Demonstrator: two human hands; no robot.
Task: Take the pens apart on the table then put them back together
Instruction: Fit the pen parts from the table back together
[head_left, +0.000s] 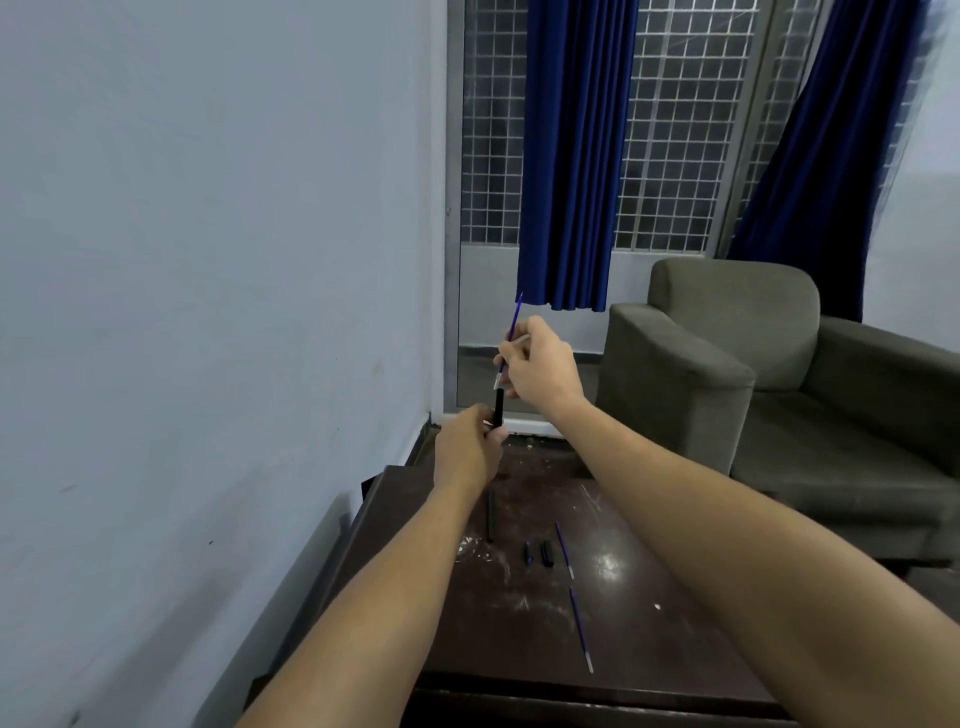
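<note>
Examining the scene, we found both hands raised over the far end of the bench (649, 639). The left grip (467, 447) was clenched round the lower end of a black pen barrel (499, 408), which stood nearly upright. Directly above it, the right grip (540, 369) pinched a blue refill (511, 332) between thumb and fingers. The refill's lower end met the top of the barrel; we could not tell whether it had entered. Its upper tip stood clear above the right grip, leaning slightly rightward.

Below the left grip, on the bench, lay a second barrel (490, 514), black, pointing away from us. Right of that, under the line of the right forearm, two short black pieces (546, 552) lay side by side, close but apart. Just beside them, further right, lay a second refill (564, 551). A third refill (581, 629) lay nearer us, apart from the rest.

Right of the right grip stood an olive armchair (727, 364). Behind both grips, blue curtains (576, 156) hung before a grilled window (675, 130). A pale wall (208, 260) ran left of the left grip.
</note>
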